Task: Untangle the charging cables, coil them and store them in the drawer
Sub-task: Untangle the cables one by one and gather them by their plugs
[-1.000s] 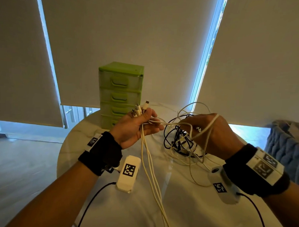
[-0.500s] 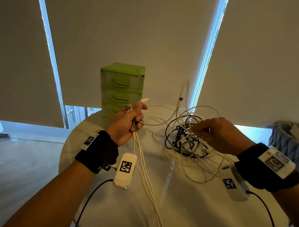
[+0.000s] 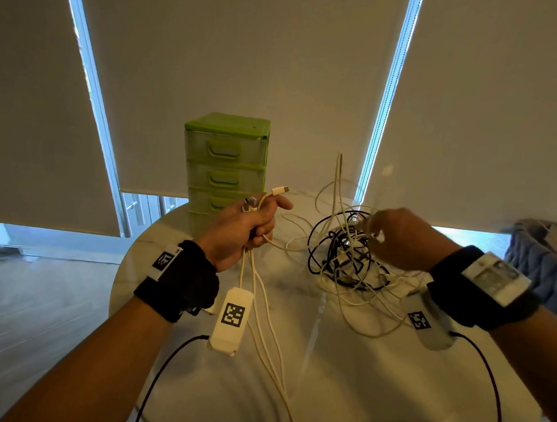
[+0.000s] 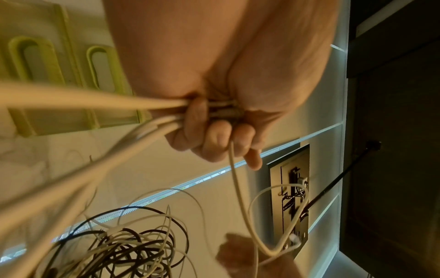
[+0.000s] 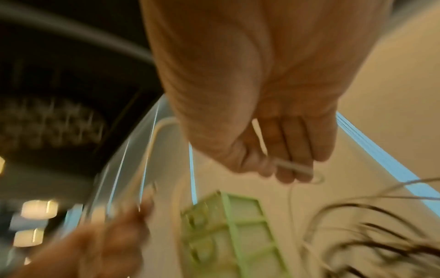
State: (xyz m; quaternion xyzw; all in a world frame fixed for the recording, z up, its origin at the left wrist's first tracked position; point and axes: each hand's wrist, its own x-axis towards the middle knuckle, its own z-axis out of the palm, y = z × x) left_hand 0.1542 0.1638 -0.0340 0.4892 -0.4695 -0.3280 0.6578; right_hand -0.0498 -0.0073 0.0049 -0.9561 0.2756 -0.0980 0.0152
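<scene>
One green drawer unit (image 3: 225, 173) is counted at the far left of the table, with four drawers stacked in it. One round white table (image 3: 342, 389) is recorded. One tangle of white and black cables (image 3: 345, 252) is noted at the right; its separate cables cannot be counted. Three white strands (image 3: 260, 299) are seen hanging near the left. Three window blinds (image 3: 232, 65) are listed.

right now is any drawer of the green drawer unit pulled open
No, in the head view every visible drawer front of the green drawer unit sits flush with its frame, and the left hand covers part of the lowest one.
</scene>
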